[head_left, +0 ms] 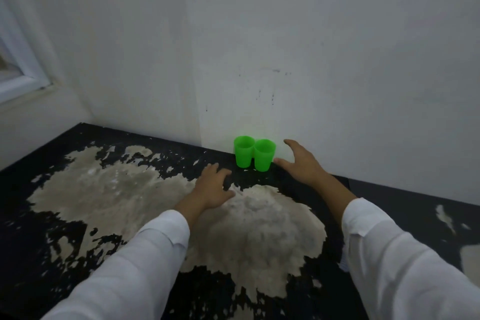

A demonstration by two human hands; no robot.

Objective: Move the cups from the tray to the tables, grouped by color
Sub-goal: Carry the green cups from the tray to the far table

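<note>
Two bright green cups stand upright side by side, touching, at the back of a black table with worn pale patches [109, 189], close to the wall. The left cup [243, 151] sits slightly farther back than the right cup [264, 155]. My right hand [301, 163] is just right of the right cup, fingers spread and relaxed, thumb tip near the cup's base, holding nothing. My left hand [214, 187] hovers low over the table in front and left of the cups, fingers loosely curved, holding nothing. No tray is in view.
A white wall [285, 47] rises directly behind the cups. A window frame [23, 70] is at the far left. The table's right part [415, 210] is dark with small pale chips.
</note>
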